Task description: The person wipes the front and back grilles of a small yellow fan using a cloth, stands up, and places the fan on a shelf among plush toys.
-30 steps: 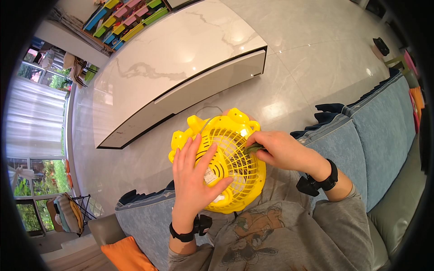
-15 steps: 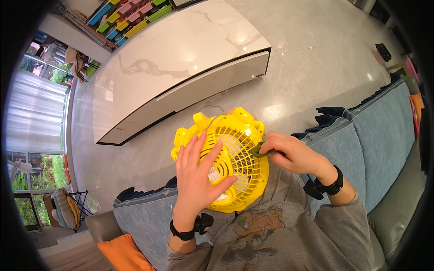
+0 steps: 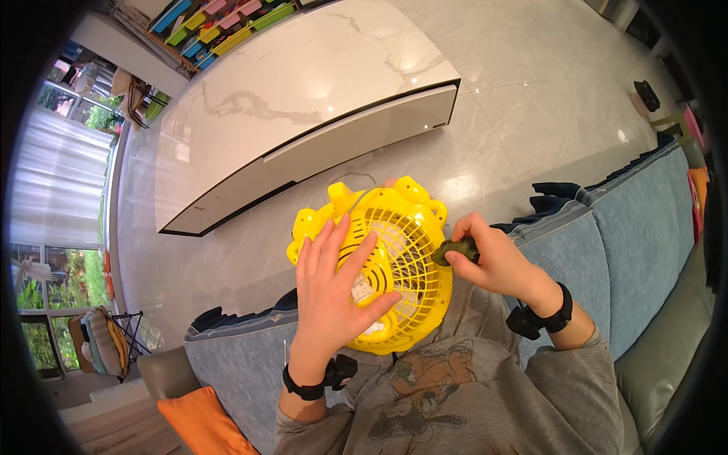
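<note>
Right hand [image 3: 493, 258], just right of frame centre: closed, pinching a bunched dark green cloth [image 3: 457, 250] between thumb and fingers. Cloth end overlaps the right rim of the yellow fan [image 3: 446, 299]; can't tell from this angle if it's pressing or just clear.

Left hand [image 3: 330, 292], left of centre: open, fingers spread, laid over the left part of the fan housing. Gripping nothing, looks like it's bracing. White label [image 3: 362, 288] shows just beside it.

Fan sits mid-frame, ribbed grille facing up, apparently on the lap. Rounded bumps on its upper edge; thin grey cable [image 3: 362, 175] loops above them.

Step in hand, my read: wiping the grille, cloth at the outer right edge. Next move calls for the left palm to hold the housing steady, cloth bunched tight enough to work between ribs without snagging. Main risk: fan tipping if pushed hard at the rim.

Further out: blue sofa cover [image 3: 557, 258] at right, orange cushion [image 3: 205, 419] lower left, white marbled cabinet [image 3: 303, 95] upper centre, coloured bins [image 3: 216, 26] upper left, white curtain [image 3: 61, 182] far left.
</note>
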A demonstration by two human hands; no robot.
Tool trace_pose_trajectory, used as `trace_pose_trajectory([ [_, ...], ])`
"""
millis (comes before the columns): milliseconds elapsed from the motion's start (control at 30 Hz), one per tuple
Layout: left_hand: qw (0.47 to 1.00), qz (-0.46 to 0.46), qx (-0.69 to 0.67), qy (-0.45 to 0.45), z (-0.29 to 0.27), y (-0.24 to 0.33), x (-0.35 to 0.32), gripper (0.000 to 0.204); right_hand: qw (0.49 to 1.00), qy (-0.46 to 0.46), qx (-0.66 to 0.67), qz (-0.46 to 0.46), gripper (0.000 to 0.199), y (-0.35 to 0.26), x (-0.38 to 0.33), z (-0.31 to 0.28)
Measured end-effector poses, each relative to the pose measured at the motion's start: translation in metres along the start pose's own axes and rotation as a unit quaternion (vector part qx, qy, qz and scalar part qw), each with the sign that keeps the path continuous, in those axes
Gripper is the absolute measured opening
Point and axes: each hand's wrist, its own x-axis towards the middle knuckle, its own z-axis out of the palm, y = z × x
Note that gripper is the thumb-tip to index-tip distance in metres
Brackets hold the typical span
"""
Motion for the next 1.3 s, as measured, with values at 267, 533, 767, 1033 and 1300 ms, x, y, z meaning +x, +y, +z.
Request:
trace_pose_trajectory([
  [267, 1.0, 0.001, 0.009, 0.0, 0.0, -0.001, 0.0, 0.073, 0.981, -0.051, -0.076, -0.17, 0.032, 0.002, 0.004, 0.003],
  [533, 1.0, 0.002, 0.006, 0.005, -0.001, -0.001, 0.001, 0.074, 0.985, -0.045, -0.033, -0.163, 0.024, -0.005, 0.01, 0.007],
  [767, 1.0, 0.001, 0.006, 0.003, 0.0, 0.0, 0.0, 0.074, 0.998, -0.03, -0.048, -0.038, 0.019, 0.009, 0.009, 0.01],
  [1033, 1.0, -0.005, -0.01, 0.011, 0.002, -0.002, -0.001, 0.073, 0.999, 0.037, -0.017, -0.027, 0.017, 0.019, -0.009, -0.003],
  [1300, 1.0, -0.003, -0.015, 0.02, 0.001, -0.002, 0.001, 0.072, 1.0, -0.007, -0.005, -0.025, 0.018, 0.02, 0.004, 0.012],
])
